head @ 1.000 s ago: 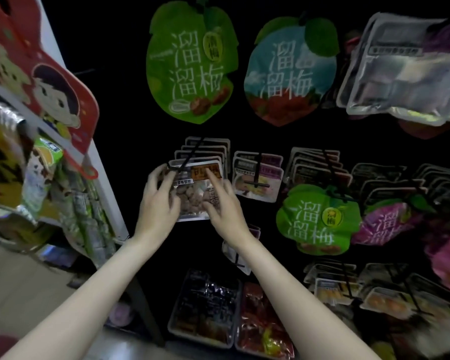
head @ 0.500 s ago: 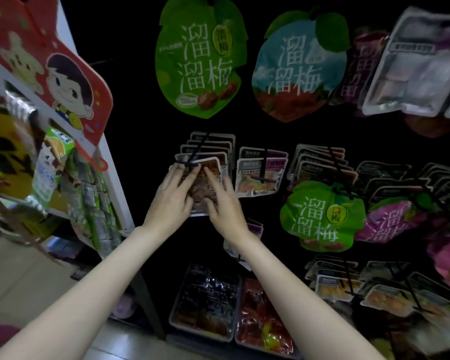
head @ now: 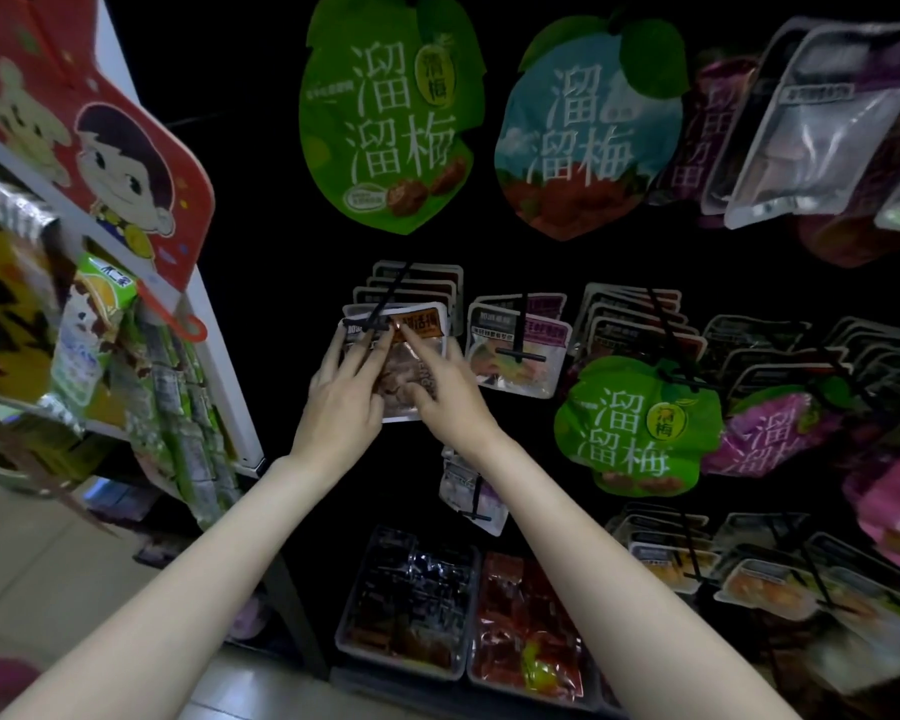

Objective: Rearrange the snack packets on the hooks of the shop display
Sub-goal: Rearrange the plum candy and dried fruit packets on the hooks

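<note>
A: Snack packet point(head: 411, 356), the front one of the stack at the left end of the middle row. It hangs from a black hook point(head: 388, 304), and both hands are on it.

B: Which hand is doing what?

A: The left hand point(head: 341, 402) lies over the packet's left half, fingers point(head: 357, 350) fairly straight and spread, tips up near the header where the hook's crossbar sits. The right hand point(head: 450, 397) is on the right half, index finger stretched up to the orange label strip, the others bent along the packet's right edge. Whether either thumb is tucked behind the packet I cannot tell; it looks more like pressing than pinching.

B: And how does the packet lie relative to them?

A: Its long axis runs up and down, slightly tilted, header at the top. The hook comes out of the dark panel toward the person, so I'd judge the packet has to travel along that rod, toward or away from the fingers, not sideways. The hands are about equally close; the left fingertips are nearer the hook's tip.

B: Neighbours?

A: More identical packets point(head: 417, 283) stacked behind it, and a second stack point(head: 515, 350) just to the right on its own hook, apart from the right hand.
</note>
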{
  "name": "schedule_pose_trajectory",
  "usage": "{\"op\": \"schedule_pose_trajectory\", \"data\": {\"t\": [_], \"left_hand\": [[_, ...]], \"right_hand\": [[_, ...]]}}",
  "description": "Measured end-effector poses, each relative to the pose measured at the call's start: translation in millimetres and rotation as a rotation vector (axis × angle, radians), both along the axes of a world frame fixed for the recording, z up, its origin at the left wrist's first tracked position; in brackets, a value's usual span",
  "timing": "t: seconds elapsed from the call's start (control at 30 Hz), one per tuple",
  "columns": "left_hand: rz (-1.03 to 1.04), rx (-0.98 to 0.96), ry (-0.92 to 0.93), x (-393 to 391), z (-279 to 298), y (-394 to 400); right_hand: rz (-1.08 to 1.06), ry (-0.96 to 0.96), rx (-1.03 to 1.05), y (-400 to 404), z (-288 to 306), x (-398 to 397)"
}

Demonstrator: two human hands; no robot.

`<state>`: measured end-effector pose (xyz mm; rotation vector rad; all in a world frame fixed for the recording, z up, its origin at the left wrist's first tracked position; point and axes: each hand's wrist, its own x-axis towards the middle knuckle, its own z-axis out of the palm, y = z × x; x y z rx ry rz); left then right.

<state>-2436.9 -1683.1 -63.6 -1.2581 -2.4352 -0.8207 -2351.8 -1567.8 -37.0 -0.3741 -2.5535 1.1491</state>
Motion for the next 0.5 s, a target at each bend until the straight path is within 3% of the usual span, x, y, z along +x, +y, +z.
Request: {"op": "schedule_pose_trajectory", "data": {"t": [0.13,0.3,0.5], "left_hand": [[0.028,-0.034,-0.046,-0.3,3.6,4.8],[0.004,-0.108,-0.097,-4.4,4.2,9.7],[-0.037,-0.017,-0.080,6.1,-8.2,-16.2]], "right_hand": [[0.026,-0.015,-0.015,-3.7,-2.5,-5.0],[-0.093,0.009,-0.020,-7.2,-8.6,-9.5],[-0.139,-0.248,0.053,-8.3,-5.3,-2.3]]}}
